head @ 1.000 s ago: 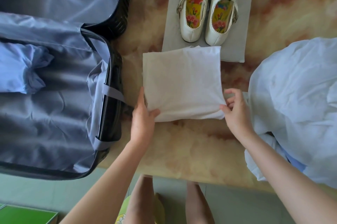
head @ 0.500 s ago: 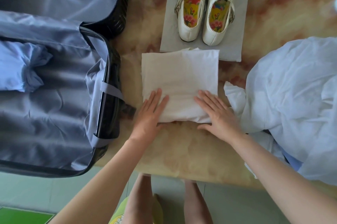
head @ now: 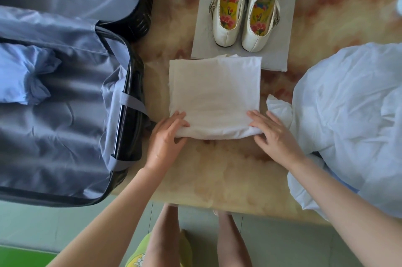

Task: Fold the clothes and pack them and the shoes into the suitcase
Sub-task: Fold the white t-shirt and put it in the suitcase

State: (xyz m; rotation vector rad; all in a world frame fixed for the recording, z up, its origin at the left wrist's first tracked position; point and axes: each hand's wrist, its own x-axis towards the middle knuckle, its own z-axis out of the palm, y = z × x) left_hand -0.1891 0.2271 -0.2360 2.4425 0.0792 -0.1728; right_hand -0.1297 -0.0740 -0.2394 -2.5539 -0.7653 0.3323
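As seen from the head, pinching the near corners of the folded white garment (head: 214, 97) with left hand (head: 166, 137) and right hand (head: 273, 134), thumbs probably beneath; lying flat on the table (head: 228, 175), just right of the open suitcase (head: 65, 147), nearer the left hand.

Left hand (head: 167, 138) and right hand (head: 275, 134) pinch the garment (head: 214, 92).

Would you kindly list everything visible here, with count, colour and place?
suitcase: one, black shell, grey-blue lining, open on left.
blue garment: one, light blue, inside suitcase.
folded cloth: one, white, table centre.
shoes: two, cream, floral insoles, on sheet.
sheet: one, pale grey, far centre.
clothes heap: one, pale bluish-white, right.
table: one, marbled beige.
left hand: one, grips cloth's near left corner.
right hand: one, grips its near right corner.
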